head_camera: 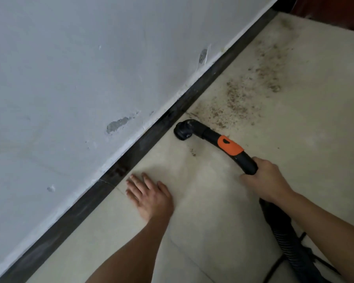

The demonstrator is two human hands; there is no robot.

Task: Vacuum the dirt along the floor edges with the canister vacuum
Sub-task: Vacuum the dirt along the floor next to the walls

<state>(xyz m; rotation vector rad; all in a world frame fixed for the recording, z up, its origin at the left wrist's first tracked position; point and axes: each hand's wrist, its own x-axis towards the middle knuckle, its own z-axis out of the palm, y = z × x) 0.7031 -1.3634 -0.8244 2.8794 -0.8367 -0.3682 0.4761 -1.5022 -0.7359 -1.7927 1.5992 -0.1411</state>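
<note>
Head view: the right hand (264,178), at right of centre, grips the curved black handle (230,148) of the vacuum, whose round brush nozzle (182,130) sits on the floor (213,201) just beside the dark baseboard (143,139). The left hand (149,195) lies flat and released on the tile, lower centre. Dirt (241,99) is scattered toward the upper right. The edge sweep looks under way; next, the nozzle likely needs pushing along the baseboard into that dirt.

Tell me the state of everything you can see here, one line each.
Left hand: open, flat on the floor.
Right hand: grips the handle.
Nozzle: down on the floor, beside the baseboard.
Dirt: scattered beyond the nozzle, not yet vacuumed.
Wall: paint chipped in spots.
</note>
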